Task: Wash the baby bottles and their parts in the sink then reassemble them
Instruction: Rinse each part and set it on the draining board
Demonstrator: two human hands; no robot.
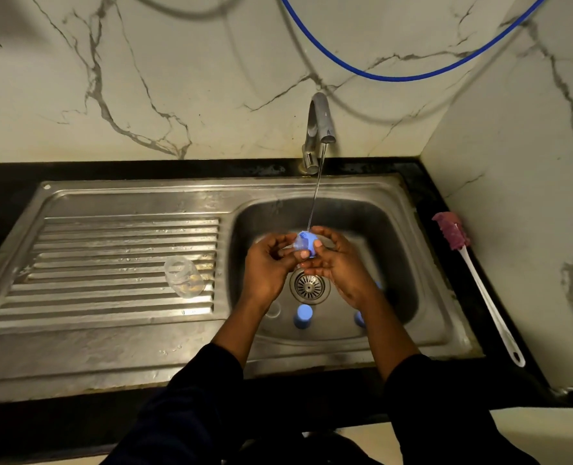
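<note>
Dark sleeves (191, 397) reach over the sink (399, 229); left hand (268, 263) and right hand (340, 268) both pinch a blurred blue bottle part (303, 243), half hidden between them, under the tap (318, 125).

Glossy white marble-look back wall (211, 78) with grey veins fills upper half of frame. Matching right side wall (513, 196) meets it at corner, upper right. Thin blue hose (395, 77) sags in loop across top centre to top right, curved shadows below it. Black stone countertop (6, 182) runs full width across middle, holding stainless steel sink unit (110, 357); ribbed drainboard (127, 263) left of centre. Pale floor strip (546, 431) at bottom right. Light dim, warm; soft glare upper left.
</note>
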